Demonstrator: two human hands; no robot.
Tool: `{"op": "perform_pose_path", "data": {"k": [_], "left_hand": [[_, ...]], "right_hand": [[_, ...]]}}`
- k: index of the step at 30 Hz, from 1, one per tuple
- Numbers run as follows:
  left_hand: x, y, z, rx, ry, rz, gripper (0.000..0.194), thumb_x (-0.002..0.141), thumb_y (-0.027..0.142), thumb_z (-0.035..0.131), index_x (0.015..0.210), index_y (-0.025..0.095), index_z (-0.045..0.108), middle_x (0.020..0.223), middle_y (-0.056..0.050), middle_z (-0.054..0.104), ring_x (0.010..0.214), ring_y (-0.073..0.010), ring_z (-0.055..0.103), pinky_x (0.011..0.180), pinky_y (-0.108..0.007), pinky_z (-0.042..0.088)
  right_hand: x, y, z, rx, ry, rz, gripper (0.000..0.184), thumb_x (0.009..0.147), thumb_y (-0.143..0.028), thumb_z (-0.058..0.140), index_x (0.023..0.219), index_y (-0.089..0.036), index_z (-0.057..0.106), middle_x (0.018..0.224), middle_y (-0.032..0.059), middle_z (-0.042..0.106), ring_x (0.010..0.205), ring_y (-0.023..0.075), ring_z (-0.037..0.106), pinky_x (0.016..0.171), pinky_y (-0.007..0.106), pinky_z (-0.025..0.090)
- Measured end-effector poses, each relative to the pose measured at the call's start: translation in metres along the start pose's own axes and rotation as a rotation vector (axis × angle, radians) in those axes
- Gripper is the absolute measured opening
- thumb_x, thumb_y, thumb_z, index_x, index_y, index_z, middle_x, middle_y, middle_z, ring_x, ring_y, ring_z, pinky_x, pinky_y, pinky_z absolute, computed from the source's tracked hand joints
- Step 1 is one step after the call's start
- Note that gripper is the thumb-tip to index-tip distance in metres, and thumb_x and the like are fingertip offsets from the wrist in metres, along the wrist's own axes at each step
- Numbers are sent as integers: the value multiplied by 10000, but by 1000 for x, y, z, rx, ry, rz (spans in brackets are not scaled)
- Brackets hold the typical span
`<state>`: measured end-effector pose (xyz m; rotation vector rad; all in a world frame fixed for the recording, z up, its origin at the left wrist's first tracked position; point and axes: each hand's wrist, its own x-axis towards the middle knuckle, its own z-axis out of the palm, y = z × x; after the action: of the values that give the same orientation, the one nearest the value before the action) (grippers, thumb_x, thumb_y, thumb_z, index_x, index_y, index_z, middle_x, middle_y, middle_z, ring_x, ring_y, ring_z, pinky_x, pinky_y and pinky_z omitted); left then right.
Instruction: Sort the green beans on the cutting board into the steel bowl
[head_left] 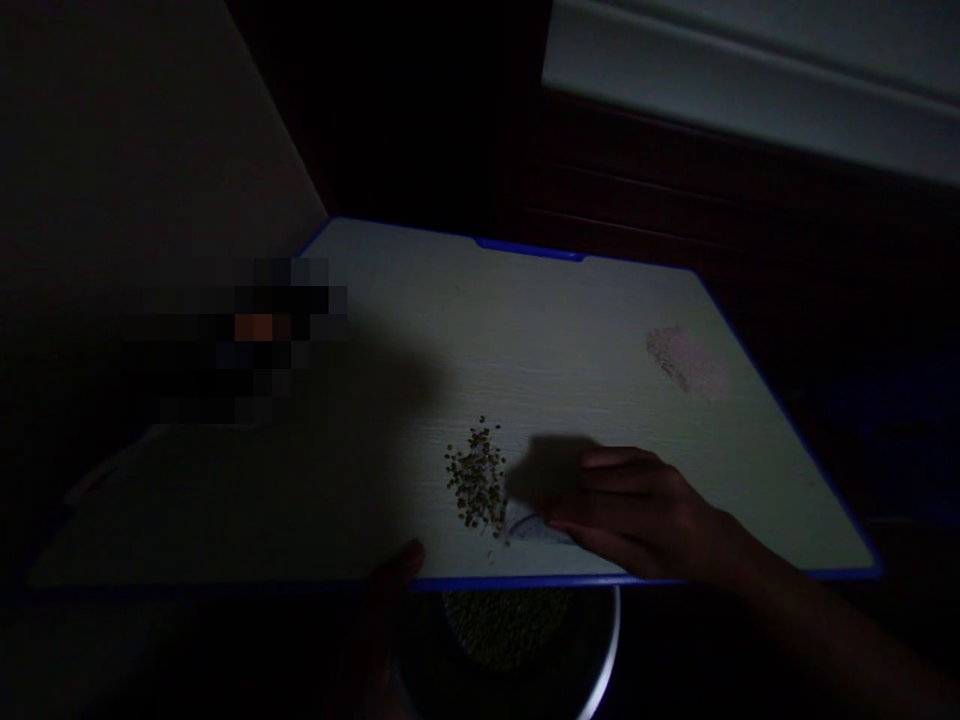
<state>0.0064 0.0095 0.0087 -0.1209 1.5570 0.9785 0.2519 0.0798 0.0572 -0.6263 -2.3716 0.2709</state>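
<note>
A pale, blue-edged board (465,320) fills the middle of the view. My left hand (386,590) is at its near edge, thumb over the top; the other fingers are lost in the dark below. My right hand (645,510) is closed over the board, pinching a thin, pale bluish piece with a curved edge (536,528), its kind unclear. Just left of that piece lies a loose pile of small greenish-brown beans or seeds (476,480). Under the near edge, a round bowl with a bright rim (611,640) holds many similar ones (510,625).
A patch of pinkish, fine-grained material (686,362) lies at the board's right. A blurred, pixelated patch (247,340) covers the left side. A pale ledge (735,80) runs across the upper right. The room is very dark.
</note>
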Motion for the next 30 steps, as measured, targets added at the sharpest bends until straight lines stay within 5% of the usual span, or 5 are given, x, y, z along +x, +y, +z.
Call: {"op": "perform_pose_path", "data": {"k": [5,10,19,30], "left_hand": [[-8,6,8,-18,17,-48,624,745,393,815,1324,229,652,1116,-69,821,1291,-343,632,1180,-520,390],[-3,3,5,-48,14,-69,445,856,377,698,1280,242,677,1029,-53,833,1307,-342,620,1182,-551,379],[2,-2,0,-18,70,4,359,755,365,772,1101,283,722,1010,-42,825,1428,-365,492,1235,-568,268],[2,2,-2,-5,66,26,248,772,310,758,1014,274,716,965,-45,826,1346,-367,580,1187,-575,359]], "right_hand": [[3,-3,-1,33,1,-3,169,999,-168,587,1089,-122,721,896,59,817,696,145,697,674,309,577],[5,-5,-2,27,-13,-30,170,1009,-166,568,1063,-107,718,894,56,820,711,143,694,675,304,567],[4,0,1,39,3,-6,182,952,-132,652,1116,-83,716,857,68,789,667,149,606,600,304,518],[6,-3,-2,75,-25,-27,157,996,-152,588,1075,-115,719,880,60,801,691,137,641,637,297,543]]}}
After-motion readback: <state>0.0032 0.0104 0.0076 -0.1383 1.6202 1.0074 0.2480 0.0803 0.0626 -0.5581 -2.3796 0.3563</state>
